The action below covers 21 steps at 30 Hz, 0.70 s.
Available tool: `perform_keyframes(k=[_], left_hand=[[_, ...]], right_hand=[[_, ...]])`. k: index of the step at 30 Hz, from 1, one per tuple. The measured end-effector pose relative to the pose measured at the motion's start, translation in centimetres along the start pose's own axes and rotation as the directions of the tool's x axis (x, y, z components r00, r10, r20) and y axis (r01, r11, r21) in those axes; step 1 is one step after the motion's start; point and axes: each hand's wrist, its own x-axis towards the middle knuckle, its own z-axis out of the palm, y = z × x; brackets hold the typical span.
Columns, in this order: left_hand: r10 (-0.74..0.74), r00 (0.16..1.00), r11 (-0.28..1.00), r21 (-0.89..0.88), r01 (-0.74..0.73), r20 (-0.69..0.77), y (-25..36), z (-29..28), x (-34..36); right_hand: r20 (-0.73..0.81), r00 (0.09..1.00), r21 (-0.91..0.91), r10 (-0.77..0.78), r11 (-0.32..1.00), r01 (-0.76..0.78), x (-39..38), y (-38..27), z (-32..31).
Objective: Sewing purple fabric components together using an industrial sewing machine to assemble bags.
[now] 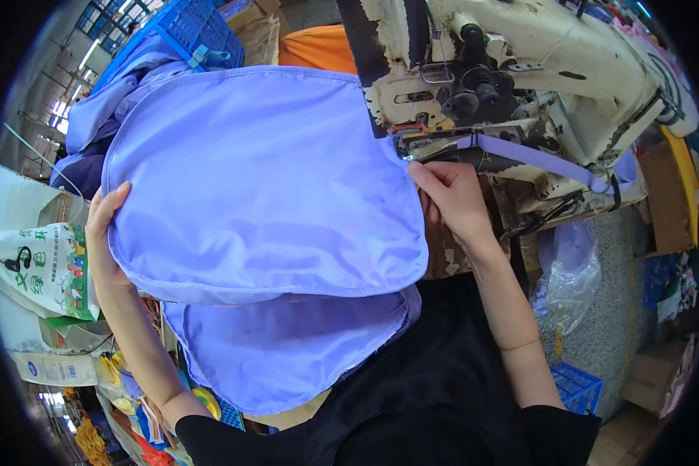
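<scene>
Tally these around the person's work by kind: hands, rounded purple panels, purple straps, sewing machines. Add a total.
Hands: 2 (left hand, right hand)
Panels: 2 (upper panel, lower panel)
Strap: 1
Sewing machine: 1
Total: 6

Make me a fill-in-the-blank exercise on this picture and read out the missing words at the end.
1. The left hand holds the upper lavender panel at its ____ edge.
2. The right hand is beside the chipped, cream-coloured ____ machine.
3. Beyond the panel, right of the blue crate, the cloth is ____.
4. The person's sleeves are ____.

Missing words: left; sewing; orange; black.
</scene>
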Motion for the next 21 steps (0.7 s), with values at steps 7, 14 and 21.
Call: perform_keyframes(k=[7,14,21], left_hand=[[0.039,0.998,0.999,-0.028,-0.04,-0.057,2.0,0.9,-2.4],[0.03,0.996,0.999,0.014,-0.029,-0.084,2.2,2.0,-1.7],[-0.021,0.993,0.998,0.053,0.015,0.119,-2.5,-0.3,2.9]], right_hand=[[0.025,0.999,0.061,-0.041,0.997,0.039,0.3,0.3,0.3],[0.001,1.0,0.052,0.0,0.999,0.0,0.4,0.4,0.5],[-0.012,1.0,-0.111,0.026,0.993,-0.027,-0.7,-1.8,0.0]])
